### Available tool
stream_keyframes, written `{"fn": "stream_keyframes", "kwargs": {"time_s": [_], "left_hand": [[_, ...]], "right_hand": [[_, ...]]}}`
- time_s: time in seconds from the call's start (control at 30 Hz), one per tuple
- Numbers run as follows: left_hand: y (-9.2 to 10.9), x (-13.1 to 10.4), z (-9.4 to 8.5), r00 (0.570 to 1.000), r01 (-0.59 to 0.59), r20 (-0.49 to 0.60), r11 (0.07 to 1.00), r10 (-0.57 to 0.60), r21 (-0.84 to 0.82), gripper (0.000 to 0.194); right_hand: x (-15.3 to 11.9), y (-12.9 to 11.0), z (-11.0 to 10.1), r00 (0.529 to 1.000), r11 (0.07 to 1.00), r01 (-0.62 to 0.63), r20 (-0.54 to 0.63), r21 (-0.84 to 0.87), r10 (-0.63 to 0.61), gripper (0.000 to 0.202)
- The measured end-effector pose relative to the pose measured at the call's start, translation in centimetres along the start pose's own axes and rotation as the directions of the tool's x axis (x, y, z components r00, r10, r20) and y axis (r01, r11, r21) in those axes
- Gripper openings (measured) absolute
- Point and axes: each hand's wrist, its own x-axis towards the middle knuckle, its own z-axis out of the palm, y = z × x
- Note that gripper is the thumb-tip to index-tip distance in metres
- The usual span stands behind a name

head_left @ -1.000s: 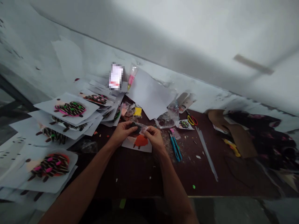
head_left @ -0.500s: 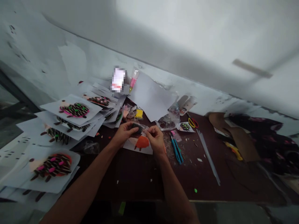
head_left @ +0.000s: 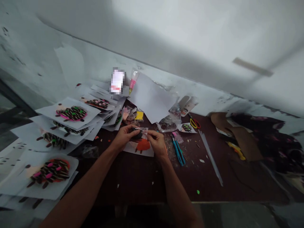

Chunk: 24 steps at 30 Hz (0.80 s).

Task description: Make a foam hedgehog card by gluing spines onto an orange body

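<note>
Between both hands is a small clear plastic packet (head_left: 143,130) with a dark lump (head_left: 137,134) in it, perhaps modelling clay. My left hand (head_left: 123,136) grips the packet's left part, around the dark lump. With thumb and fingers pinched, my right hand (head_left: 156,141) holds the clear right end. Beneath them a white paper card (head_left: 148,152) lies on the table, partly hidden by the hands. It bears an orange rounded shape (head_left: 143,145) with short brown legs and a pale part at its left.
Stacked cards with decorated hedgehog figures (head_left: 71,112) fill the left side. Teal-handled scissors (head_left: 178,150), red-and-yellow scissors (head_left: 195,123) and clear strips (head_left: 211,157) lie rightward on the dark table (head_left: 133,186). Behind are a yellow packet (head_left: 139,116), white sheets (head_left: 152,98) and a blurred-out lit screen (head_left: 117,81).
My right hand has tilted lower and its pinch sits nearer the left hand. The packet looks more bunched and the dark lump shows less. The whole view has shifted slightly.
</note>
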Motion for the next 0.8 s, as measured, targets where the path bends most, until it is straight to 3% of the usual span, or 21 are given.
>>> {"fn": "stream_keyframes", "kwargs": {"time_s": [0.37,0.63,0.8], "left_hand": [[0.1,-0.4,0.0,0.995,-0.005,0.101,0.988,-0.011,0.153,0.032],[-0.1,-0.4,0.1,0.992,-0.061,0.123,0.983,0.04,0.174,0.027],[-0.1,-0.4,0.2,0.994,-0.079,0.096,0.974,0.06,0.211,0.029]], "right_hand": [[0.1,0.2,0.3,0.998,0.999,0.007,0.055,0.05,-0.01,0.012],[-0.4,-0.3,0.5,0.998,0.996,0.055,0.016,-0.066,-0.054,0.009],[-0.5,-0.8,0.6,0.985,0.965,0.173,0.011,-0.195,-0.174,0.009]]}}
